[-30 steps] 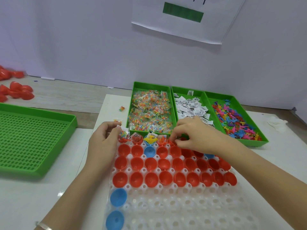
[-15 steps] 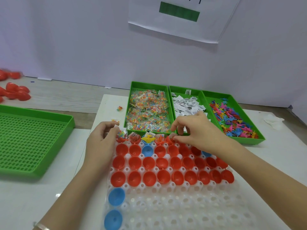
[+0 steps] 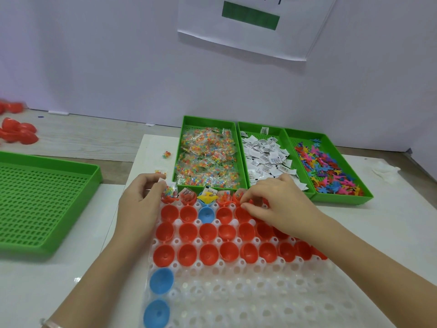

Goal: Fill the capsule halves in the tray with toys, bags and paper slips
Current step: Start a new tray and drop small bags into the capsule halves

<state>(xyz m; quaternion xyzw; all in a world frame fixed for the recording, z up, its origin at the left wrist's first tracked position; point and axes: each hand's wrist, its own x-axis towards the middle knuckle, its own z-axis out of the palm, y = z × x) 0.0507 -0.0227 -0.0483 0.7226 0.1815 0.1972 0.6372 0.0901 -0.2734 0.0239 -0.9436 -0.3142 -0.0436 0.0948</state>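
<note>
Bags (image 3: 208, 159) of beads are what I must mind: light, soft, slick film that slides, so I take one by an edge or corner, not the fat middle where beads roll under the fingers. My left hand (image 3: 142, 200) pinches one bag (image 3: 169, 190) between thumb and fingertips, right over the half at the tray's eleven o'clock corner. I judge it wants a gentle push down, since a puffy bag may spring back out. My right hand (image 3: 279, 204) is curled, with thumb and forefinger tips drawn together at the fifth half of the far row. What lies between them is too small to tell

The tray (image 3: 260, 292) lies on the counter (image 3: 378, 228) straight before me, its four far rows set with halves (image 3: 186, 254), mostly red, with two blue ones alone at seven o'clock. Only the far row holds anything, among it a yellow toy (image 3: 207, 197) standing proud of its half. At twelve o'clock from the tray stand three bins (image 3: 238, 129) side by side: bags, then slips (image 3: 267, 157) at one o'clock, then toys (image 3: 326, 166) toward two. Slips look thin and flat, apt to cling together, best nipped at a corner. Toys look small, stiff and spiky, likely to tangle. Halves seem light and loosely seated, so a hard poke could tip one
</note>
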